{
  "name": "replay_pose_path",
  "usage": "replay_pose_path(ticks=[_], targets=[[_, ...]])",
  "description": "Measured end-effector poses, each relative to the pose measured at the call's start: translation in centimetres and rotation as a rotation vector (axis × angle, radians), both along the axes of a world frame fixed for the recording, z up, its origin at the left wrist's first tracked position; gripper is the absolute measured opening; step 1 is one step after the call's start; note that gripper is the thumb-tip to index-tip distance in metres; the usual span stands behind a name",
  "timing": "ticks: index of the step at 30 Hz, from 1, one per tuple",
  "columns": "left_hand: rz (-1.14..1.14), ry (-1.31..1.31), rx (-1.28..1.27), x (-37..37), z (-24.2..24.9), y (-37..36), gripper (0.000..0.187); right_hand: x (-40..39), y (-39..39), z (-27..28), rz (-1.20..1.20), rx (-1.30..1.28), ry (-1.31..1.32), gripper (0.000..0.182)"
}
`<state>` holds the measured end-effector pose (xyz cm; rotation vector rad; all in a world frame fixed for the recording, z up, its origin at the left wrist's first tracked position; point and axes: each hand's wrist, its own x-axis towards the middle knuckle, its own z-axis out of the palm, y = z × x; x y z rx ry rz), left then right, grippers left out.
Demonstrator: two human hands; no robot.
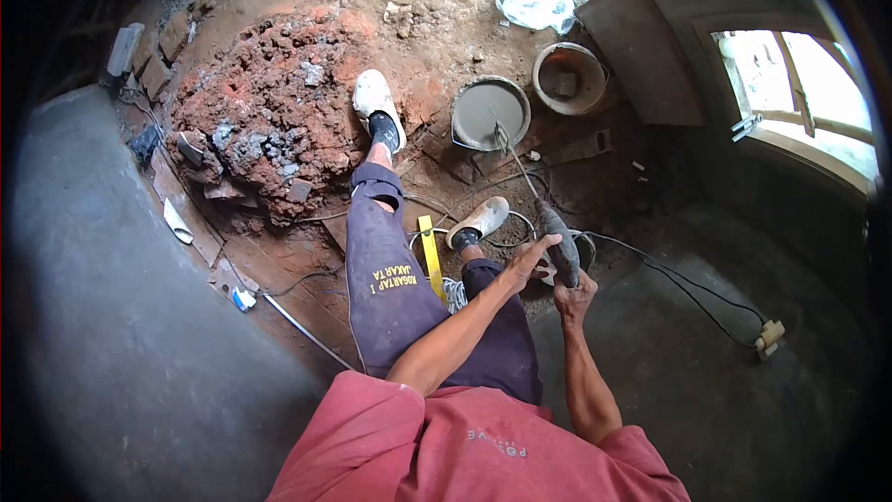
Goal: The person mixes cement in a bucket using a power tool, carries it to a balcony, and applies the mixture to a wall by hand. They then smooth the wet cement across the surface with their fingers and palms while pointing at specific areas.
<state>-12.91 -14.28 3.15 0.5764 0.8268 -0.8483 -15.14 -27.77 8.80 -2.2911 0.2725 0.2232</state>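
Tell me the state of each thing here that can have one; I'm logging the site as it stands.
Drill mixer: gripped in both hands, shaft angled down into the grey bucket.
Right hand: closed round the drill mixer's handle.
Left hand: on the drill body, fingers partly spread.
Grey bucket: upright, filled with smooth grey mix.
Second bucket: upright, nearly empty.
Window: swung open.
Rubble heap: loose, piled.

- Yellow lettering is running along the leg of the dark shorts [390,288], reading "JAKARTA" with a second, partly legible line beside it.
- Faint grey lettering is showing on the red shirt [483,446], too blurred to read.
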Motion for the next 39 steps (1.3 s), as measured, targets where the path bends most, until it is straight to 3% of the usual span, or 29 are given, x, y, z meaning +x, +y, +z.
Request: replay_pose_path(ticks=[6, 9, 10, 12, 14, 16, 18, 23, 25, 27, 33, 39], targets=[[-0.042, -0.033, 0.055, -0.4, 0.3, -0.2, 0.046, -0.5, 0.2, 0.1, -0.037, -0.027, -0.058, 0.011], [-0.114, 0.009, 0.115, 0.0, -0.4, -0.8, 0.052, -0.1, -0.2, -0.3, -0.113, -0.019, 0.072, 0.013], [-0.125, 0.007, 0.123, 0.5, 1.5, -0.2, 0.052, -0.4, -0.6, -0.1, -0.124, -0.010, 0.071, 0.013], [-0.256, -0.144, 0.121, 1.1, 5.1, 0.5, 0.060, -1.4, -1.3, 0.9, -0.302, 0.069, 0.072, 0.014], [-0.385, -0.192, 0.032, -0.4, 4.5, 0.1, 0.055, -1.5, -2.3, 4.7, -0.332, 0.020, 0.038, 0.014], [-0.700, -0.323, 0.192, -2.6, 6.4, -0.4, 0.053, -3.7, -5.0, 7.8, -0.399, 0.115, 0.088, 0.013], [-0.883, -0.757, 0.396, -5.8, 7.3, -0.7, 0.045, -5.9, -7.2, 11.9, -0.475, 0.011, 0.116, 0.012], [-1.434, -1.060, 0.142, -8.5, 12.7, -2.8, 0.030, -11.7, -11.1, 16.9, -0.634, -0.142, 0.243, 0.015], [-1.498, -1.122, 0.099, -9.9, 13.3, -3.8, 0.030, -13.3, -11.9, 17.3, -0.663, -0.233, 0.297, 0.018], [-1.515, -1.201, 0.059, -11.3, 12.9, -4.9, 0.029, -14.2, -12.1, 15.4, -0.704, -0.262, 0.269, 0.019], [-1.413, -1.175, 0.239, -13.0, 9.0, -6.2, 0.033, -12.8, -13.6, 0.2, -0.770, -0.386, 0.373, 0.029], [-1.386, -1.071, 0.277, -14.3, 7.3, -6.6, 0.032, -11.6, -13.9, -5.0, -0.868, -0.341, 0.575, 0.034]])
